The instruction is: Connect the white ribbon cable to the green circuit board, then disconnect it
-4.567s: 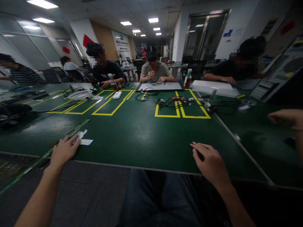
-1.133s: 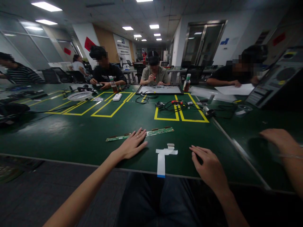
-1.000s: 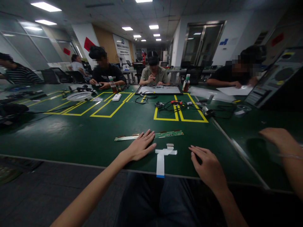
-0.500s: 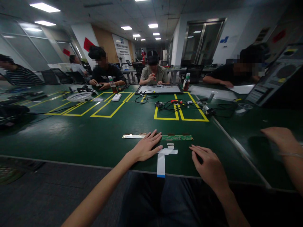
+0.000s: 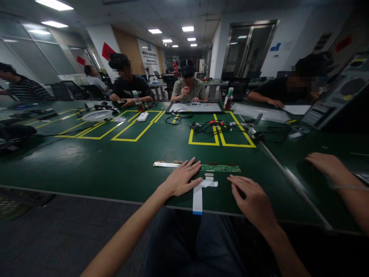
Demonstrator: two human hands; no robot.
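Basically, circuit-board strip (image 5: 221, 168) lies on bench (image 5: 115, 169), long axis L–R, its mid under L hand (image 5: 184, 179), fingers a bit apart, unclamped. R hand (image 5: 253, 194) sits nr strip's R end, thumb off fingers, w/ white ribbon cable (image 5: 197, 198) btwn hands.

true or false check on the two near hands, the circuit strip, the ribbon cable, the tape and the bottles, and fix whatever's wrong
1. The left hand lies across the circuit strip. True.
2. The blue end of the ribbon cable points away from the circuit strip. True.
3. The right hand grips the ribbon cable. False: a gap separates the right hand from it.
4. The yellow tape lies nearer the person than the circuit strip. False: the yellow tape lies beyond it.
5. Two bottles stand upright. True.
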